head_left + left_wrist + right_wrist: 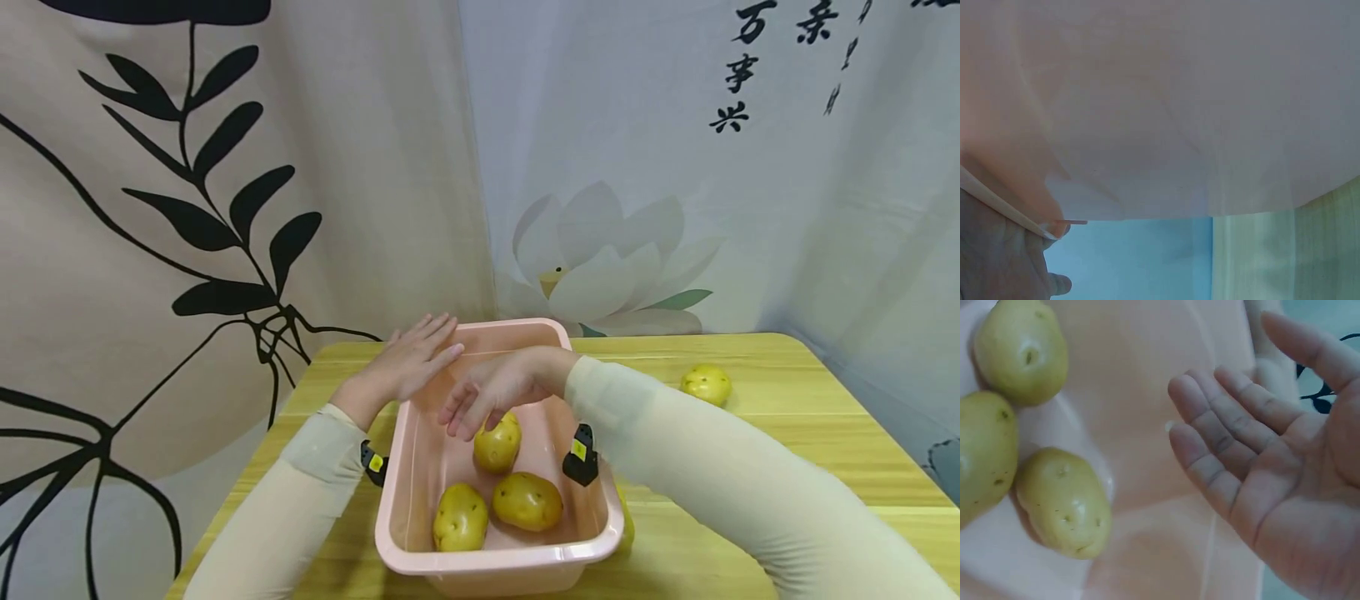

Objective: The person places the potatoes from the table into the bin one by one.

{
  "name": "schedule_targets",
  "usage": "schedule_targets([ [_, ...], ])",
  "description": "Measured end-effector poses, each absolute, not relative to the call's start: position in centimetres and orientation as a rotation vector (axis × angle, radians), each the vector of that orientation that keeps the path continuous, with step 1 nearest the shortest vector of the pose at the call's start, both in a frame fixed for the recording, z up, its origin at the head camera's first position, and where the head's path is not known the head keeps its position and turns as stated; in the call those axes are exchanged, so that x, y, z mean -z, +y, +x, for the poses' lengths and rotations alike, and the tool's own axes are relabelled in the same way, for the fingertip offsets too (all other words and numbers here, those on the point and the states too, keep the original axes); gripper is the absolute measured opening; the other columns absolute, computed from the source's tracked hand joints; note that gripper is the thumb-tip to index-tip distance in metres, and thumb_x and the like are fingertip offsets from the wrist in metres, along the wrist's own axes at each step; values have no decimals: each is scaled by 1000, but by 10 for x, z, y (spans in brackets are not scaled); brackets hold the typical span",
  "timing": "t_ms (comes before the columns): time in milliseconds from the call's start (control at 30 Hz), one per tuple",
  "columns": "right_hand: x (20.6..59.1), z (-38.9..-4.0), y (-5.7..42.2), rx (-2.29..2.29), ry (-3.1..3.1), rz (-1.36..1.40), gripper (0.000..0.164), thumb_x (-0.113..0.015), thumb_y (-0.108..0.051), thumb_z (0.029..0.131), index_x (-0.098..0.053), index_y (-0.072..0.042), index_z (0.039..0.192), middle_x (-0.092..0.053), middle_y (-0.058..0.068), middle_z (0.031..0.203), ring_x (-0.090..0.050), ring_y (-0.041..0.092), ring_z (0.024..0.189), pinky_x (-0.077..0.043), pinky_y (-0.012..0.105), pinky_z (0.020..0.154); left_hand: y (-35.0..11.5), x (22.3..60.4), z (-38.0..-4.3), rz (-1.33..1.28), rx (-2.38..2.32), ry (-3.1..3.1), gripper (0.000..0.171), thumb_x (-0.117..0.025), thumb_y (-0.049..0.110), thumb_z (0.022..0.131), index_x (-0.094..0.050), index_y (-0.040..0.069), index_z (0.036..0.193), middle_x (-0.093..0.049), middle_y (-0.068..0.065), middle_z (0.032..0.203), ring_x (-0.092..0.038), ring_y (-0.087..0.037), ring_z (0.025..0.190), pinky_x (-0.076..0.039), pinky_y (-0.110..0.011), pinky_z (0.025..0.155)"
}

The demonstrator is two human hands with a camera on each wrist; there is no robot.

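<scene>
Left of centre, the left hand (408, 358) rests straight-fingered on the pink basin's rim (495, 562); mid-frame, the right hand (504, 385), fingers relaxed, holding nothing, hovers above potatoes (527, 502).

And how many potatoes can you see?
5 potatoes: three in the pink basin, one farther off on the table to the right, and one mostly hidden outside the basin's right side. Others could be hidden too.
</scene>
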State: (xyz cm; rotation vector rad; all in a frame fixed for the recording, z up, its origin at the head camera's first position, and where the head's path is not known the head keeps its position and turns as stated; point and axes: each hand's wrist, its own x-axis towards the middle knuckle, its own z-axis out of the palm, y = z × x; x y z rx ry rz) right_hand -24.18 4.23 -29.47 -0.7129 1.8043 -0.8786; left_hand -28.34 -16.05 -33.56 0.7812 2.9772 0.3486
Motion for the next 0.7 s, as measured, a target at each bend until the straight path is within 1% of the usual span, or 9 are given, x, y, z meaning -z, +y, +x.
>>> schedule_targets([
  [100, 284, -238, 44, 859, 1801, -744, 50, -67, -22, 90, -50, -7, 135, -58, 0, 126, -54, 14, 115, -43, 40, 100, -162, 336, -283, 782, -355, 2975, 78, -14, 71, 94, -16, 23, 155, -9, 1, 161, 0, -25, 147, -3, -62, 112],
  [233, 269, -229, 53, 837, 1831, -817, 49, -68, -21, 88, -51, -8, 133, -59, 1, 124, -54, 14, 115, -45, 32, 97, -162, 336, -283, 773, -369, 2974, 78, -14, 71, 94, -15, 24, 155, -8, 1, 161, 0, -24, 147, -2, -61, 112],
  [333, 259, -221, 65, 843, 1875, -868, 49, -69, -19, 88, -52, -8, 132, -59, 1, 125, -54, 14, 116, -45, 30, 97, -162, 336, -284, 771, -369, 2975, 79, -12, 72, 93, -14, 25, 155, -7, 3, 161, 1, -23, 147, -2, -61, 112],
  [467, 251, -208, 85, 875, 1939, -912, 46, -70, -18, 88, -54, -10, 131, -60, -1, 123, -55, 17, 115, -47, 30, 95, -160, 337, -285, 777, -368, 2973, 80, -11, 73, 92, -14, 25, 156, -7, 3, 161, 1, -23, 147, -2, -61, 112],
  [567, 248, -200, 102, 896, 2000, -982, 45, -70, -20, 88, -56, -11, 130, -61, -3, 121, -57, 18, 113, -49, 32, 92, -159, 337, -286, 776, -364, 2976, 80, -11, 73, 92, -15, 24, 156, -7, 3, 161, 1, -23, 147, -2, -61, 112],
  [700, 254, -189, 127, 955, 2055, -1133, 44, -67, -22, 91, -56, -9, 131, -61, -1, 121, -58, 20, 112, -48, 37, 94, -159, 338, -287, 766, -321, 2982, 80, -9, 73, 92, -13, 25, 156, -6, 3, 161, 1, -22, 147, -2, -60, 113],
])
